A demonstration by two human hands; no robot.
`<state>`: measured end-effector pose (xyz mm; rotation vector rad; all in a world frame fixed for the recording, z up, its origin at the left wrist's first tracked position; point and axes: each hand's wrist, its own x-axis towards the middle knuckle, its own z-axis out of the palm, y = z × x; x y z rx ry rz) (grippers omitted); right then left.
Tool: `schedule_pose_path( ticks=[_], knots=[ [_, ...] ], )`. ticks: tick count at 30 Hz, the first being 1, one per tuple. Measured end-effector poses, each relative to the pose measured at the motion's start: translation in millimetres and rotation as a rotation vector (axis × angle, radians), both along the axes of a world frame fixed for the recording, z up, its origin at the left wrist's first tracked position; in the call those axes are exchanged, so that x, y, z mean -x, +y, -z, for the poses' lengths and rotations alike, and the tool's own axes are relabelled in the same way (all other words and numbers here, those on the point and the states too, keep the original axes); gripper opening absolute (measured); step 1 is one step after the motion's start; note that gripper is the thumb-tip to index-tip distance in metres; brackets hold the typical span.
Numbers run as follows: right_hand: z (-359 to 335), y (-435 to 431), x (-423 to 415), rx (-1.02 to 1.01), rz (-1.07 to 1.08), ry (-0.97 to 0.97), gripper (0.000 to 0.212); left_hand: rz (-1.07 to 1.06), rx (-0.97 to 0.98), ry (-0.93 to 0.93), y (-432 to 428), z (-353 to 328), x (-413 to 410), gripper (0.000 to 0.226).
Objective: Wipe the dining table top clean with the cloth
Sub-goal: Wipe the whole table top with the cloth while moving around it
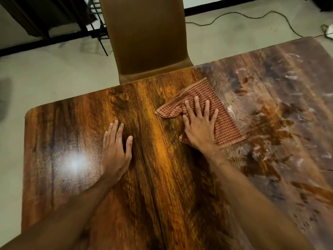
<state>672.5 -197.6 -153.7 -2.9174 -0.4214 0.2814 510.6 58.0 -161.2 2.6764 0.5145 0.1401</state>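
Note:
A glossy wooden dining table (pixel 158 177) fills the view. Its left part shines bare; its right part (pixel 270 105) is dulled by whitish dusty smears. A red-and-cream checked cloth (pixel 221 112) lies flat on the table near the far edge, at the border between the shiny and the smeared areas, its left corner rumpled. My right hand (pixel 200 123) presses flat on the cloth with fingers spread. My left hand (pixel 115 147) rests flat on the bare wood to the left, fingers straight, holding nothing.
A brown chair (pixel 146 37) stands pushed against the table's far edge. Beyond it is pale floor with a black cable (pixel 252 15), a dark metal rack (pixel 97 24) at the back left and a white object (pixel 329 31) at the far right.

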Motion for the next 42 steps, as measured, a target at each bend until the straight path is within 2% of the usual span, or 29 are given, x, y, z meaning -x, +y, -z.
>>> schedule_pose_path(
  ticks=[4, 5, 9, 12, 14, 18, 21, 26, 27, 31, 33, 38, 40, 42],
  knots=[
    [-3, 72, 29, -0.026, -0.388, -0.009, 0.060, -0.017, -0.023, 0.011, 1, 3, 0, 0.062],
    [-4, 82, 20, -0.042, -0.412, -0.006, 0.059, -0.023, -0.026, 0.013, 0, 3, 0, 0.062],
    [-7, 139, -31, -0.053, -0.260, 0.039, 0.059, -0.025, -0.034, 0.019, 1, 6, -1, 0.059],
    [-11, 188, -27, -0.014, -0.487, 0.021, 0.059, -0.030, -0.025, 0.006, 0, 6, -1, 0.057],
    [-11, 185, -41, -0.027, -0.533, 0.015, 0.058, -0.034, -0.014, 0.004, 1, 5, -2, 0.056],
    [-4, 97, -103, -0.018, -0.207, -0.023, 0.058, -0.021, 0.013, 0.002, 0, 0, -3, 0.058],
    [-9, 43, -106, -0.006, -0.041, 0.002, 0.059, -0.005, 0.018, 0.008, -5, -5, -2, 0.059],
    [-4, 21, -24, 0.018, -0.283, -0.041, 0.058, 0.017, -0.002, 0.006, -5, -9, 0, 0.059],
    [-3, -1, -23, 0.002, -0.253, -0.041, 0.058, 0.019, -0.002, 0.001, -4, -9, 0, 0.059],
    [-2, -82, -10, 0.030, 0.086, -0.048, 0.058, 0.028, -0.024, -0.010, -3, -9, 3, 0.057],
    [-1, -80, 30, 0.051, 0.080, -0.041, 0.061, 0.038, -0.044, -0.002, -3, -9, 3, 0.058],
    [-1, -53, 166, 0.025, -0.243, -0.053, 0.059, 0.061, 0.020, 0.027, -9, -21, 14, 0.058],
    [-1, -68, 173, 0.007, -0.195, -0.036, 0.058, 0.090, 0.079, 0.029, -14, -21, 32, 0.057],
    [-8, -76, 181, -0.005, 0.004, -0.020, 0.059, 0.140, 0.104, 0.028, -21, -19, 64, 0.057]
  ],
)
